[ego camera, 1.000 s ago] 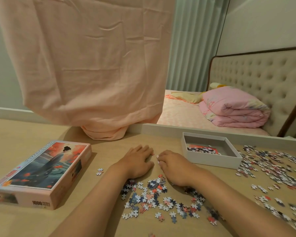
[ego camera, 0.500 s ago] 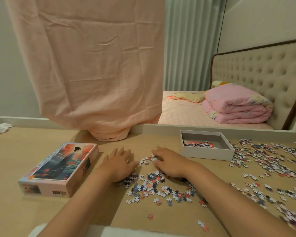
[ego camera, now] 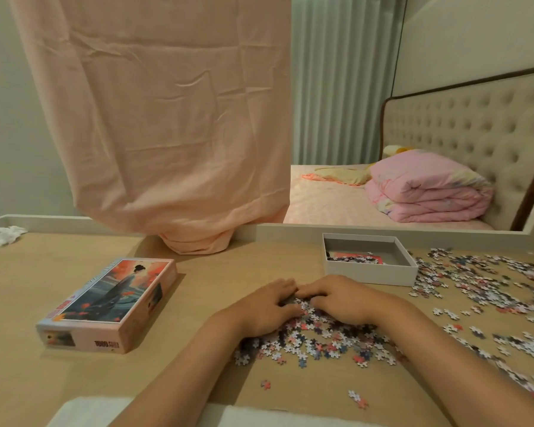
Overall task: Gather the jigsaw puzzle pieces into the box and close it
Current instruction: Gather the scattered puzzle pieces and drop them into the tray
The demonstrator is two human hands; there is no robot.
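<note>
Here, a pale wooden tabletop (ego camera: 43, 303) is viewed from above and behind two bare hands. The left hand (ego camera: 267, 306) is laid palm down on the far-left edge of a loose heap of small multicoloured cardboard jigsaw pieces (ego camera: 318, 340), its fingers pressed together and nearly straight. The right hand (ego camera: 341, 298) is set just beside it, fingers bent at the knuckles with their tips down among the pieces. The fingertips of the two hands meet at the far side of the heap. Whether any pieces are pinched beneath the right fingers cannot be told.

The shallow white cardboard box base (ego camera: 370, 277) stands open just beyond the right hand, with a few pieces and a reddish sheet inside. A wider scatter of pieces (ego camera: 490, 282) is spread to the right of the box, and a few strays (ego camera: 356, 397) lie near the table's near edge. The illustrated box lid (ego camera: 111, 303), printed with a robed figure, lies picture-up well to the left.

The step in hand is judged to be raking the heap together for a scoop. It would be done best with both palms kept low and the little fingers sealed against the wood, so that nothing slips under. The pile should be squeezed compact before it is lifted, carried low over the short gap, and released inside the walls. A modest load is advised, since thin pieces are likely to spill from the sides.
</note>
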